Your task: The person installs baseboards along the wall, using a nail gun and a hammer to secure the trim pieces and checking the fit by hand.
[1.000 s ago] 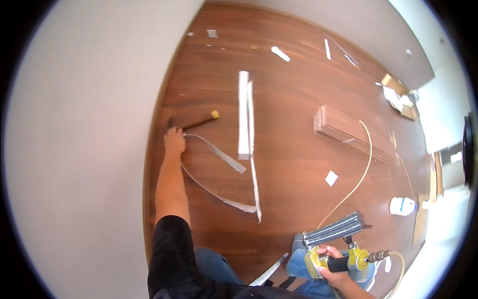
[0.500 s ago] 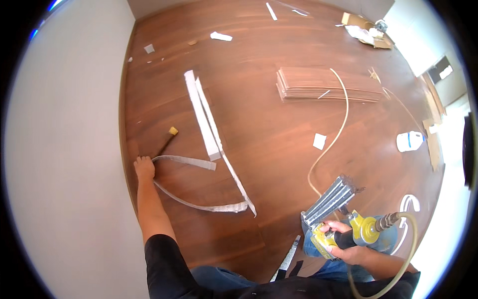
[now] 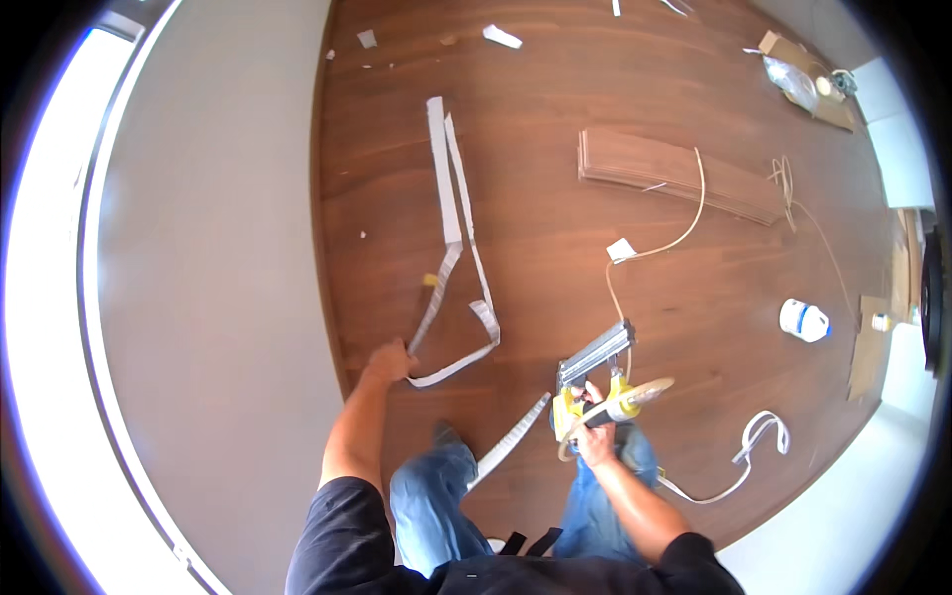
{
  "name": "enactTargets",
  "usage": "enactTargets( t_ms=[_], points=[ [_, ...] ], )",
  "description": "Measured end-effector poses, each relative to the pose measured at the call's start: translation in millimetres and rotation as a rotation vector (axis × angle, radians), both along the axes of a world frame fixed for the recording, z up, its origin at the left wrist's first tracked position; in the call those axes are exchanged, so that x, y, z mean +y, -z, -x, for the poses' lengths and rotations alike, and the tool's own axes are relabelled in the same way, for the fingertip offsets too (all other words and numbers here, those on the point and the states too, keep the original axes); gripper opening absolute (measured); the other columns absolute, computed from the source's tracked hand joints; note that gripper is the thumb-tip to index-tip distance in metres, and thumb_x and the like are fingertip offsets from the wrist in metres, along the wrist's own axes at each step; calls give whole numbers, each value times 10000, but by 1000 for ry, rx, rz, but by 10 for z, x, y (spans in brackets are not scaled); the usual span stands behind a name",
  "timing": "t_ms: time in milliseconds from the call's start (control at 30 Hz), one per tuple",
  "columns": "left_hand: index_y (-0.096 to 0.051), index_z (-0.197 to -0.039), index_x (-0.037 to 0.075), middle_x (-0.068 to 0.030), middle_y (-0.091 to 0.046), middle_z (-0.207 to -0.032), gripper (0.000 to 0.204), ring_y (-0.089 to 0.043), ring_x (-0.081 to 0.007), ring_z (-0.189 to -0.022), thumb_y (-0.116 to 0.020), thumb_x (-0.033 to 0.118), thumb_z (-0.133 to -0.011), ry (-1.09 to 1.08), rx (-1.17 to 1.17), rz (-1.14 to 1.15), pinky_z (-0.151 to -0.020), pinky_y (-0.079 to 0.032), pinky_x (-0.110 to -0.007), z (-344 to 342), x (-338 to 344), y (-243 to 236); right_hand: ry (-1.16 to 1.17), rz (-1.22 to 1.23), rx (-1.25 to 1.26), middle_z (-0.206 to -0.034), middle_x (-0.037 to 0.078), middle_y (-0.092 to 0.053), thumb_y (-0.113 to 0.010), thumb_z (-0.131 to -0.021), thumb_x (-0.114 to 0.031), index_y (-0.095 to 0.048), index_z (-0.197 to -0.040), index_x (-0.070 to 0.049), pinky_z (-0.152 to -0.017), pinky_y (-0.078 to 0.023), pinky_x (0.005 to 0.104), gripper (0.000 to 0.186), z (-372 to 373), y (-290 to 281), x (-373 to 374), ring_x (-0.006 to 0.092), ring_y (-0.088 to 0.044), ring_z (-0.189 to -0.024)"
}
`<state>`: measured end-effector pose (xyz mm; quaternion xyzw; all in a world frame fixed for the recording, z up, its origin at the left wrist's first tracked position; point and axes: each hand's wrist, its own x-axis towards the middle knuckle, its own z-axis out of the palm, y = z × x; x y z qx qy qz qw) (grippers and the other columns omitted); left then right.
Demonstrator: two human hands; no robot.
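My left hand (image 3: 394, 360) is closed on a long, thin, bendy white strip (image 3: 433, 302), near the wall's foot. The strip runs up toward the pale lengths on the floor, and another part (image 3: 451, 369) curves from the hand to the right, its end curled. My right hand (image 3: 597, 443) grips a yellow and black nail gun (image 3: 598, 362) with a ribbed silver magazine, held above my right knee. A pale air hose (image 3: 650, 389) is joined to it. Close to the strip shows a small yellow end (image 3: 429, 280) of a tool, the rest mostly hidden.
A white board strip (image 3: 443, 178) lies on the wooden floor ahead. Stacked brown planks (image 3: 674, 178) stand further right, with hose across them. A hand saw (image 3: 511, 441) lies between my legs. White jug (image 3: 803, 320), cardboard (image 3: 870, 347) and a white cord (image 3: 764, 436) are at right; a wall (image 3: 208, 248) rises left.
My left hand has come away from the wall's foot toward me, drawing the white strip along. The nail gun has shifted left and its hose now crosses over it. The whole view has turned.
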<state>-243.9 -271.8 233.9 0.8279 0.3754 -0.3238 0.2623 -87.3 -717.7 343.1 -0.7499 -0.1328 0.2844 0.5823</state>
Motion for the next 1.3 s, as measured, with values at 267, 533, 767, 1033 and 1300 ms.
enactTargets(
  t_ms=[267,533,767,1033,1300],
  points=[
    [-633,-1202,-57,-193,-707,-945,744,-688,-313,-793,-630,607,-867,-315,54,352,-701,-560,-432,1030,-985,-1720,603,-81,161,-1250,85,-602,-706,-850,-38,-501,-1447,-33,-1017,-431,356,631,503,-1448,-488,218,-557,-1137],
    [-675,-1175,-74,-243,-723,-990,951,-697,-406,-971,-236,750,-993,-306,172,-82,-816,-565,-457,832,-475,-3664,533,249,-687,-1237,129,-660,-721,-891,-135,-509,-1416,-31,-1001,-480,417,575,-225,-3370,-1673,295,-624,-1120],
    [-698,-960,36,-121,-603,-793,454,-645,-294,-786,-505,446,-969,-566,207,326,-709,-500,-384,218,-1242,-5523,684,-219,-685,-1440,136,-523,-626,-987,-108,-381,-1511,-32,-1096,-416,399,583,-1417,-4620,-3091,284,-525,-1315],
    [-708,-1009,41,-158,-648,-875,333,-671,-334,-853,-624,349,-916,-240,149,424,-731,-514,-388,-1112,-2144,-5305,925,-812,-1031,-1422,165,-531,-647,-925,-116,-296,-1571,-87,-1155,-363,515,736,-3716,-6697,-3641,335,-456,-1366],
    [-743,-1087,81,-124,-743,-933,276,-725,-307,-839,-717,253,-873,-311,-5,295,-714,-577,-420,-4122,-2924,-5410,1275,-174,-856,-1429,232,-510,-668,-987,-169,-411,-1471,-15,-979,-547,502,569,-4959,-7076,-5182,377,-560,-1254]
  ],
)
